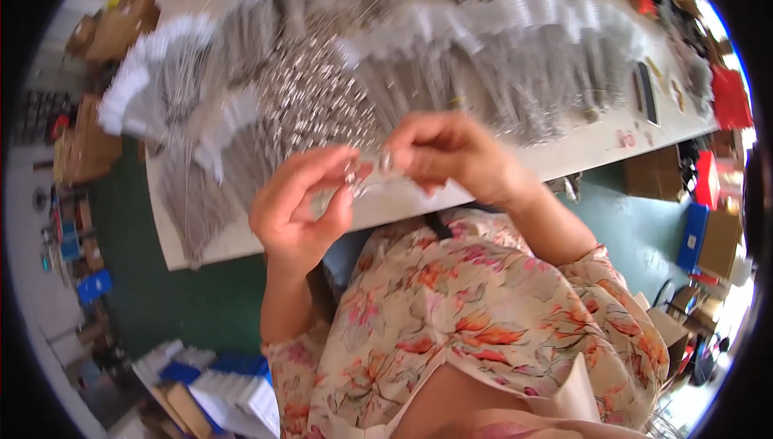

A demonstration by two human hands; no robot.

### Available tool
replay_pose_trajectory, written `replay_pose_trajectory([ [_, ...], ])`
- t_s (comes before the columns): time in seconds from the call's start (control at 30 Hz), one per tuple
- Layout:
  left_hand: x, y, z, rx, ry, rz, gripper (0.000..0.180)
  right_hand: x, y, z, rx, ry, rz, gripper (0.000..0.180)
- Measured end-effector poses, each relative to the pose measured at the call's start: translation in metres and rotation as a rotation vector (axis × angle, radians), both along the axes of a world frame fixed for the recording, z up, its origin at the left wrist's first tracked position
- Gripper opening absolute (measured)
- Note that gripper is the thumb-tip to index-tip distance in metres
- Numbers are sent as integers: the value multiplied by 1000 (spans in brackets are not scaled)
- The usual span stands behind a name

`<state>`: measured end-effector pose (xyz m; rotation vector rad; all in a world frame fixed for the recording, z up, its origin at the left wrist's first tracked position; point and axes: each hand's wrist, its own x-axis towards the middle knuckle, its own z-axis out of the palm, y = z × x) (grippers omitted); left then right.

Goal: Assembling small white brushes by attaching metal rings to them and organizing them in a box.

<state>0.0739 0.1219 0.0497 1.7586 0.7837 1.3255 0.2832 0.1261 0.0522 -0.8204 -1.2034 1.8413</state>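
My left hand (296, 209) is raised over the near edge of the table, thumb and fingers pinched on a small shiny metal piece (351, 176). Close beside it, my right hand (455, 157) grips another small silvery piece (386, 162) between thumb and fingertips. Blur hides the exact kind of both pieces and whether they touch. Just beyond my hands lies a loose heap of small shiny metal parts (318, 97). Bundles of thin grey strands with white ends (515, 60) fan out behind and to the right, and more grey bundles (189, 189) lie to the left.
The white table (564, 161) has a dark phone-like slab (646, 94) near its right end. Cardboard boxes (654, 173) and a red bag (731, 99) stand at the right. White and blue boxes (213, 387) are stacked at lower left on the green floor (161, 310).
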Motion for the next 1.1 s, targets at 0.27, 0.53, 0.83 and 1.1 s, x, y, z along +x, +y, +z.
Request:
replay_pose_trajectory([
  [0.27, 4, 6, 21, 278, 143, 186, 31, -27, 6, 32, 172, 0, -90, 14],
  [0.53, -13, 12, 47, 195, 227, 147, 30, -33, 13, 35, 332, -113, -40, 10],
  [0.83, -35, 8, 42, -59, 371, 128, 13, -38, 15, 34, 188, -55, 73, 11],
  [1.1, -43, -4, 46, -222, 335, 114, 13, -54, 22, 21, 168, -28, 127, 12],
])
